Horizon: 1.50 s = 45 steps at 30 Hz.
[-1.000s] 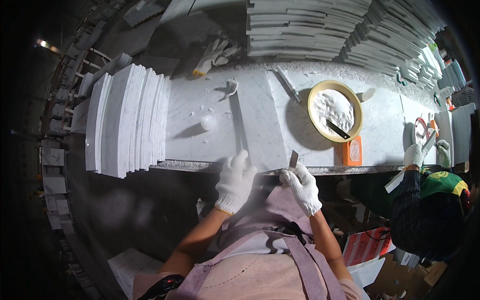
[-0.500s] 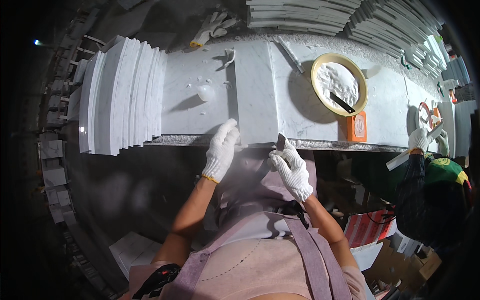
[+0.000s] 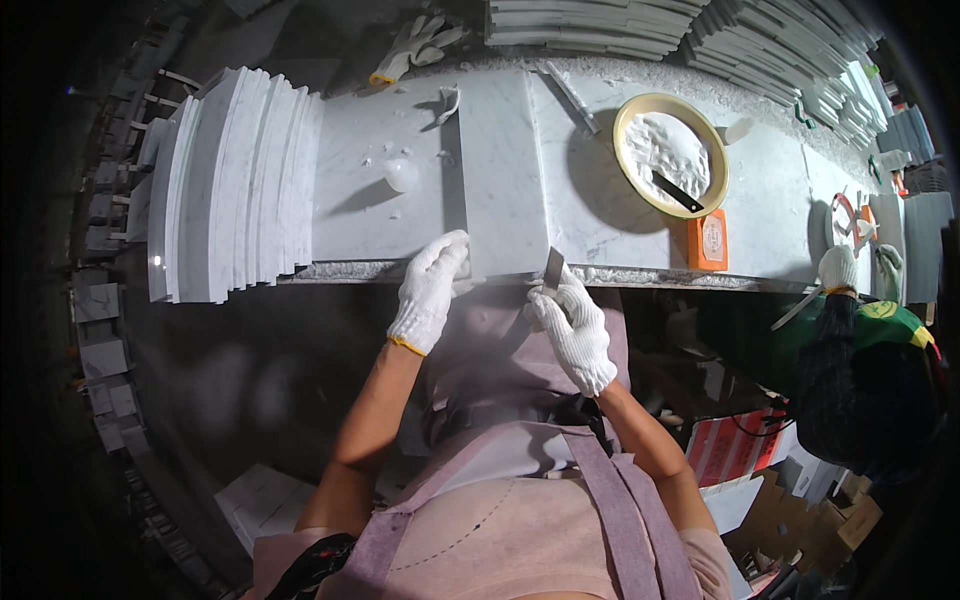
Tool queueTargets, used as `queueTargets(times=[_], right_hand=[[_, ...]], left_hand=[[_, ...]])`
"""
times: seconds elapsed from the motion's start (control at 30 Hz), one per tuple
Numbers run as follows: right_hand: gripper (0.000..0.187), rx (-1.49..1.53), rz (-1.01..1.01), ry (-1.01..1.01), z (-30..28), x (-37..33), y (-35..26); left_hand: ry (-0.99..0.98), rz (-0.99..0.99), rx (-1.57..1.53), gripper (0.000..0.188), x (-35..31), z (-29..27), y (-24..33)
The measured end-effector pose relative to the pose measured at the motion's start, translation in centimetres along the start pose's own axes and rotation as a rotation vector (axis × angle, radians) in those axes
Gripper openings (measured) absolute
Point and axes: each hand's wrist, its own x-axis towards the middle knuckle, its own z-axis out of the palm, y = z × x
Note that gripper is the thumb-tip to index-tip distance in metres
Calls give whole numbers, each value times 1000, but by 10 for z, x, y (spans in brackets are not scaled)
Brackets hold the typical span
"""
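A long white marble slab [image 3: 505,165] with faint grey veins lies across the worktop, its near end at the front edge. My left hand [image 3: 428,295], in a white knit glove, grips the slab's near left corner; part of the thumb shows by the front edge. In my gloved right hand [image 3: 575,335], fingers closed, is a scraper [image 3: 554,267] with a flat grey blade pointing up, close to the slab's near right corner. Its handle is mostly hidden in the glove. Right of the slab, a yellow-rimmed bowl [image 3: 622,165] holds white paste and a black-handled knife [image 3: 677,192].
Upright slabs [image 3: 232,185] stand packed at the left. An orange box [image 3: 708,242] sits by the bowl, a clear tube [image 3: 572,98] beyond the slab. Loose gloves [image 3: 415,48] and more stacked slabs [image 3: 600,25] lie behind. At right, a co-worker's gloved hand [image 3: 838,268] holds a blade.
The view has shifted slightly, so the bench sits a little higher and further left. My hands keep their holds; the scraper stays near the slab's corner. The co-worker's hand has moved slightly.
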Motion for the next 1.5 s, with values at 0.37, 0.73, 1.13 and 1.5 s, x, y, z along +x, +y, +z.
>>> queueTargets(times=[0.37,0.73,1.13,1.5], right_hand=[[38,320,121,47,4,-13,-61],[51,401,29,110,-1,-11,-83],[31,395,107,305,-43,-20,-59],[53,198,-226,233,-53,22,-137]], left_hand=[[-241,-169,-202,40,15,4,38],[-246,-233,-253,37,12,44,71],[-131,-173,-492,26,-21,91,117],[-373,-193,-706,41,-31,128,166]])
